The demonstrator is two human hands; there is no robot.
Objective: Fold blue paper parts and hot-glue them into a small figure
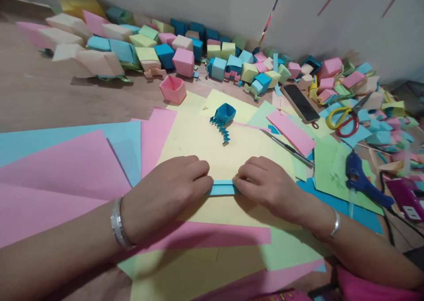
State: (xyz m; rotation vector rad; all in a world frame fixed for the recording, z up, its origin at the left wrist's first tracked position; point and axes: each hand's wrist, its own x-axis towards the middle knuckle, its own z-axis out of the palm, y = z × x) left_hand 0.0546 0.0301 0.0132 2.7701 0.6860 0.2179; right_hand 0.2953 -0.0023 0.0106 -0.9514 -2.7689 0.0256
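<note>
A light blue folded paper strip (222, 189) lies across a pale yellow sheet (198, 137) in front of me. My left hand (180, 181) is closed on the strip's left end, fingers curled and pressed down. At the right end my right hand (265, 181) grips it in the same way, so only the middle of the strip shows. A crease runs along its length. Beyond my hands sits a small dark blue paper box (225, 114) with zigzag-folded strips (225, 135) beside it.
Pink sheets (59, 177) spread at left. A craft knife (288, 148), phone (300, 103), scissors (347, 117) and blue glue gun (366, 179) lie at right. An open pink box (173, 89) stands farther back, before many folded paper boxes (183, 62) along the wall.
</note>
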